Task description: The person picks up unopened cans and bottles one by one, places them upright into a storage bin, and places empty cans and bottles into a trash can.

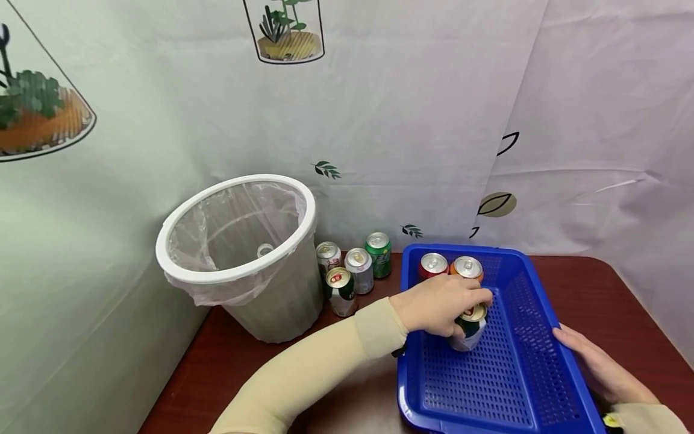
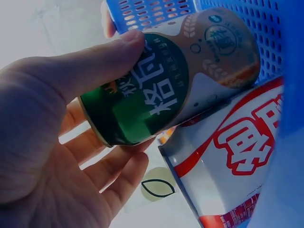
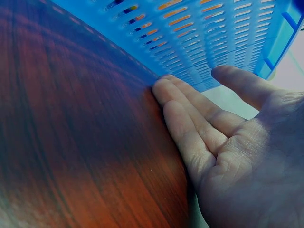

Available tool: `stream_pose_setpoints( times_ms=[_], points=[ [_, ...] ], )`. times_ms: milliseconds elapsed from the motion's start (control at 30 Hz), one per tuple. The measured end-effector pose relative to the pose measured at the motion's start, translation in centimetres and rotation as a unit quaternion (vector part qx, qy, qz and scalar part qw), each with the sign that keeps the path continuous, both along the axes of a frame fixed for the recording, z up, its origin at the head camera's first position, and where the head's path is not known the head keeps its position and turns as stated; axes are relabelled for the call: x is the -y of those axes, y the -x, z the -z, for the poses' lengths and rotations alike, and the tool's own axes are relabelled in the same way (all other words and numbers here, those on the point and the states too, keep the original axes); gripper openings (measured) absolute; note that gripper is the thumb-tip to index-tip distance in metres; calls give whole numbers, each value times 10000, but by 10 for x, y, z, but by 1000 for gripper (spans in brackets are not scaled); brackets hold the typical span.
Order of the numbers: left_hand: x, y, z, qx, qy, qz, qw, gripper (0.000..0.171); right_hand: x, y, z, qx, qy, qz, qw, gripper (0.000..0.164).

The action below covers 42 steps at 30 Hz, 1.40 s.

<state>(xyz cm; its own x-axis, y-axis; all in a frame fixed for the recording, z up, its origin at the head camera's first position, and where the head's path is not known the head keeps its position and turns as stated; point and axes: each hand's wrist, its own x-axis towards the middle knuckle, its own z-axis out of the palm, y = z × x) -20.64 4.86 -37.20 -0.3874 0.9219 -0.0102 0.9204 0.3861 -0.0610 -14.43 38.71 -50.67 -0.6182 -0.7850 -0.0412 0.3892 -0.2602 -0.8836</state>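
Note:
My left hand (image 1: 441,301) grips a green and white drink can (image 1: 467,339) inside the blue perforated basket (image 1: 472,386). In the left wrist view the thumb lies along one side of this can (image 2: 156,85) and the fingers pass behind it. Close beside it is a white and red can (image 2: 232,152). A red can (image 1: 433,265) and an orange can (image 1: 467,268) stand at the basket's back left. On the basket's right rim rests my right hand (image 1: 602,364); the right wrist view shows its fingers (image 3: 190,128) fairly straight, between the basket wall and the tabletop.
A grey bin (image 1: 287,301) with a white rim and plastic liner stands to the left. Between bin and basket stand several cans, among them a green can (image 1: 378,256) and a silver can (image 1: 359,271). A cloth backdrop (image 1: 379,120) borders the dark red-brown table (image 1: 607,289).

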Motion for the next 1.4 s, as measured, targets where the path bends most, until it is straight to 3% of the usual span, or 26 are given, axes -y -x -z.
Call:
stream_pose_setpoints(
  times_ms=[467,667,833,1067,1300,1400],
  points=[
    [-21,-1,3,-332,991,-446,9935,61,-6,-1,-1,196,-412,181,9988,61],
    [-26,0,4,-756,900,-544,9916,64,-3,0,-3,166,-402,145,9989,61],
    [-30,2,6,-859,824,-843,9893,55,-3,1,-1,30,-259,91,9996,64],
    [-32,-3,9,-1486,694,-930,9821,42,-5,0,0,60,-319,75,9994,64],
    [-26,-1,7,-1425,877,-1151,9792,41,-6,1,0,53,-245,5,9997,66],
    [-20,1,6,-1305,856,-1313,9790,48,-7,0,-1,80,-273,-18,9996,66]
  ],
)
